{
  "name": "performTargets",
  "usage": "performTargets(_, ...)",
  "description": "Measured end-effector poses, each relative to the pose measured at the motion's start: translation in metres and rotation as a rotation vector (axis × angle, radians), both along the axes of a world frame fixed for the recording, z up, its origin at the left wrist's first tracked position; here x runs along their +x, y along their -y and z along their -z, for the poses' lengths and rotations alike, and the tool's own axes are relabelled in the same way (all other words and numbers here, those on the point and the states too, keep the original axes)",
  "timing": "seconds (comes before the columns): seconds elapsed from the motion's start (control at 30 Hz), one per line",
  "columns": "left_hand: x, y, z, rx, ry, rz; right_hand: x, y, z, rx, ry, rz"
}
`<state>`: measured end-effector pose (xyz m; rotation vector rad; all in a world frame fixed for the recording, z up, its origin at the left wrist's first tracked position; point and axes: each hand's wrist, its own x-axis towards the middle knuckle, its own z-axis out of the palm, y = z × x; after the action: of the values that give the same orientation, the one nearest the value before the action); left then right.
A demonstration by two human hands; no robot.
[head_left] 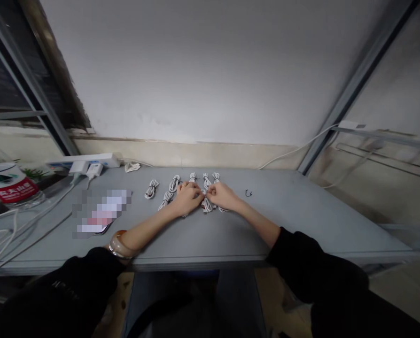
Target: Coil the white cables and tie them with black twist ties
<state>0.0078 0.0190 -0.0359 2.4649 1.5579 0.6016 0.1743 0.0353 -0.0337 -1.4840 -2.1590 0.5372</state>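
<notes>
My left hand point(187, 198) and my right hand point(222, 195) meet at the middle of a grey table point(283, 220), fingers curled and pinching a coiled white cable point(207, 205) between them. Other small bundles of white cable lie in a loose row around them, including one point(151, 189) farthest left, one point(175, 183) just beyond my left hand and one point(216, 177) beyond my right hand. A small dark wire hook point(248, 193) lies to the right. My hands hide parts of the central bundles. A bangle point(118, 245) circles my left wrist.
A white power strip point(83, 161) with plugged-in adapters sits at the back left, its white cords trailing off the table's left side. Beside it are a pixelated flat item point(102, 213) and a red-and-white tub point(9, 183). A white cable point(294, 150) runs along the wall.
</notes>
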Motion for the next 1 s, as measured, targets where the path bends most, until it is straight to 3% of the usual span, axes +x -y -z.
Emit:
performTargets(0.23,0.0,0.004,-0.001,0.013,-0.046,-0.014,0.001,0.007,-0.01,0.023,0.12,0.063)
performTargets(0.37,0.0,0.005,-0.001,0.026,-0.028,-0.005,0.006,0.008,-0.017,0.124,0.185,0.226)
performTargets(0.5,-0.001,0.002,0.003,0.055,0.046,0.005,0.016,0.006,-0.017,0.076,0.313,0.323)
performTargets(0.67,-0.003,-0.003,0.007,0.095,0.177,0.005,0.02,0.006,-0.016,-0.08,0.345,0.24)
performTargets(1.0,0.0,0.001,-0.003,0.133,0.237,-0.036,0.025,-0.002,-0.016,-0.045,0.32,0.033)
